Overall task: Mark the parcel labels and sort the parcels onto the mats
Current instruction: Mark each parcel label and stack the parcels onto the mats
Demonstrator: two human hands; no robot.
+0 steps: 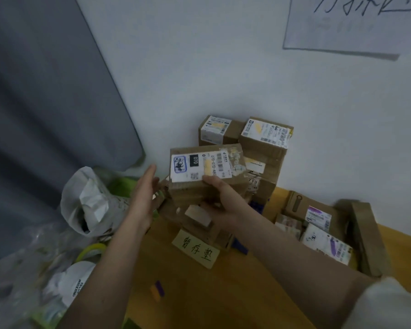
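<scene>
holding the parcel [205, 172] from the near end only, the right hand [220, 203] is seen with its thumb pressed on the white label [201, 166] and its fingers curled under the box, so the box is pinched between them. the left hand [144, 198] is kept just beside the parcel's left end, fingers straight and close together; whether it touches the cardboard cannot be told. the parcel is held above the yellow mat [199, 288], over a small cardboard pile, in front of the stacked boxes [263, 148] by the wall.

a slip is judged possible, because the box is gripped at one edge only; it could tip forward, fall on the pile below and knock it off the mat. the stack behind could also be pushed if the parcel is moved too far forward.

the long axis of the parcel is lying left to right, roughly level. the label face is turned up and toward the camera, its print reading sideways, with the blue scribbled mark at the left end.
</scene>
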